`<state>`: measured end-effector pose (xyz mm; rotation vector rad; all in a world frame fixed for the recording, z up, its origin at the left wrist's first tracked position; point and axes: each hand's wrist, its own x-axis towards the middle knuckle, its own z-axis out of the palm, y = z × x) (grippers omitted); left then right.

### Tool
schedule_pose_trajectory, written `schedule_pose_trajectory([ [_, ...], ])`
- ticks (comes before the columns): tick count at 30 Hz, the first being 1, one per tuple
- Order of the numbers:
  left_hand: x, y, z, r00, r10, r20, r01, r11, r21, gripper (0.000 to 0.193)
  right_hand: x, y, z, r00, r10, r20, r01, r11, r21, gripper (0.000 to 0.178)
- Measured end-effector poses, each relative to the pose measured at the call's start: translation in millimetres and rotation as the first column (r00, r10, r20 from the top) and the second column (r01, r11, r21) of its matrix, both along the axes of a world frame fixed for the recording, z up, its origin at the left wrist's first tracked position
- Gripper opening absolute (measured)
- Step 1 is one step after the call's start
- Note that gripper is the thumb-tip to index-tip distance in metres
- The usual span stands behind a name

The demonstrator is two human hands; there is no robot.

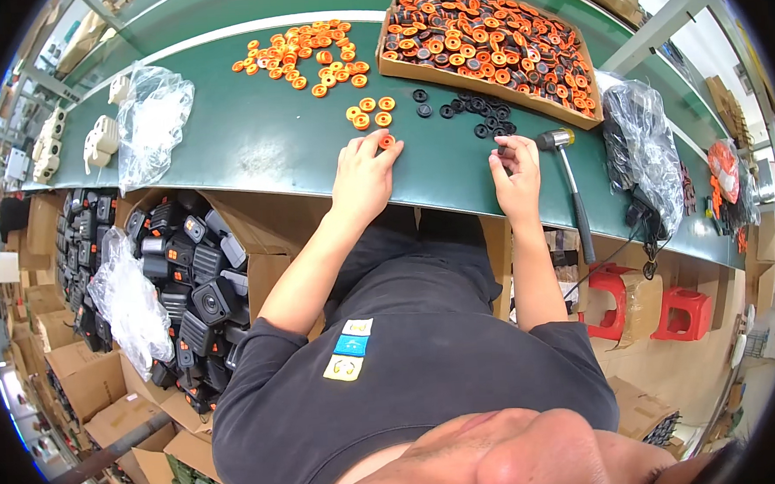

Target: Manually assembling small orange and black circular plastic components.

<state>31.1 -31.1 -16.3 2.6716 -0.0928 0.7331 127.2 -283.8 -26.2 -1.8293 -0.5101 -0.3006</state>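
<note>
My left hand (pixel 364 177) rests near the front edge of the green table, its thumb and fingertips closed around an orange round cap (pixel 387 141). Just beyond it lie several loose orange caps (pixel 362 121). To the right, the fingers of my right hand (pixel 518 178) are pinched on a small black disc (pixel 503 152), mostly hidden by the fingertips. Past that hand is a loose cluster of black discs (pixel 484 112). A mallet (pixel 570 175) with a dark handle lies right of my right hand, its handle reaching over the table edge.
A cardboard tray (pixel 520 102) full of orange-and-black pieces stands at the back right. More orange caps (pixel 307 49) are heaped at the back. Clear plastic bags (pixel 155 123) lie on the table. Below left, a box holds dark housings (pixel 198 278); red stools (pixel 682 314) stand below right.
</note>
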Motion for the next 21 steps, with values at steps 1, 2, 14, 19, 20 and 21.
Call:
schedule_pose_trajectory([
  [1,0,1,0,1.000,-0.010,-0.006,0.010,1.000,0.000,0.034,1,0,-1,1.000,0.019,-0.019,-0.018,0.998,0.057,0.023],
  [2,1,2,0,0.999,-0.034,0.006,0.034,0.999,-0.036,0.032,2,-1,-3,1.000,0.009,-0.023,-0.008,0.998,0.056,0.023],
  [14,7,-41,17,0.879,-0.475,-0.030,0.115,0.275,-0.955,0.027,-34,18,20,0.942,0.231,-0.245,-0.165,0.951,0.261,0.043],
  [19,13,-43,9,0.856,-0.513,0.068,0.025,-0.090,-0.996,0.032,-37,27,33,0.961,0.238,-0.144,-0.219,0.966,0.136,0.040],
  [20,12,-43,9,0.854,-0.516,0.061,0.017,-0.089,-0.996,0.032,-37,29,33,0.961,0.244,-0.127,-0.230,0.966,0.116,0.039],
  [21,10,-43,12,0.858,-0.508,0.081,0.039,-0.093,-0.995,0.032,-37,31,33,0.962,0.250,-0.111,-0.240,0.966,0.097,0.038],
])
